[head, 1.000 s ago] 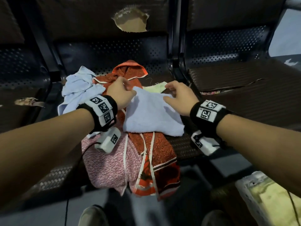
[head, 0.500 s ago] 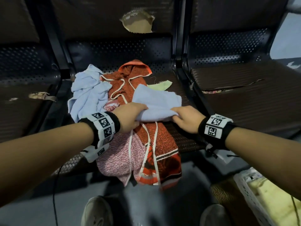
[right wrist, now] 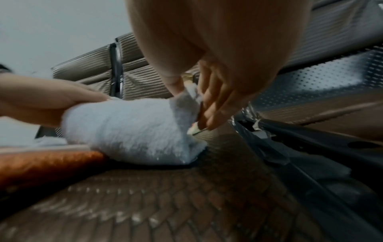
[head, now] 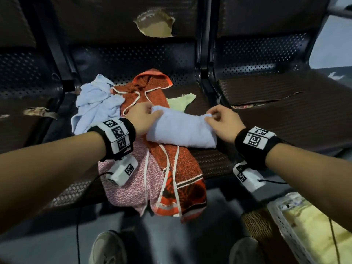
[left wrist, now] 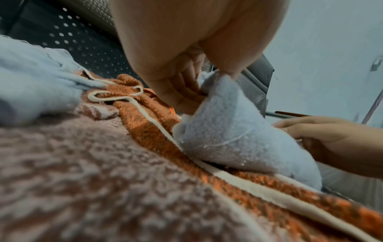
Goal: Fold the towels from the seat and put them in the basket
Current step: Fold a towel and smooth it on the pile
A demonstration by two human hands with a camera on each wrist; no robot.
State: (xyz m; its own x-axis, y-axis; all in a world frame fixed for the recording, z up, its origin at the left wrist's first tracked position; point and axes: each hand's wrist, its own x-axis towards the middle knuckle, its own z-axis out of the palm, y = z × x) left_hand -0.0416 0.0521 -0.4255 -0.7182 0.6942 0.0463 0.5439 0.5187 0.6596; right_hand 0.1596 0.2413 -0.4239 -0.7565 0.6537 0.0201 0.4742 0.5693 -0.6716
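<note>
1. The folded blue towel point(head: 181, 128) lies on the seat point(head: 215, 161), partly over an orange towel point(head: 171, 159).
2. The left hand point(head: 142, 119) pinches its left corner.
3. The right hand point(head: 222, 122) seems to pinch its right corner.

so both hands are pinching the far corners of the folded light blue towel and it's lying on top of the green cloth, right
Not quite. Both hands, left hand and right hand, do pinch the folded light blue towel, but it lies on the orange towel, not the green cloth, which sits behind it. The head view shows this.
</note>
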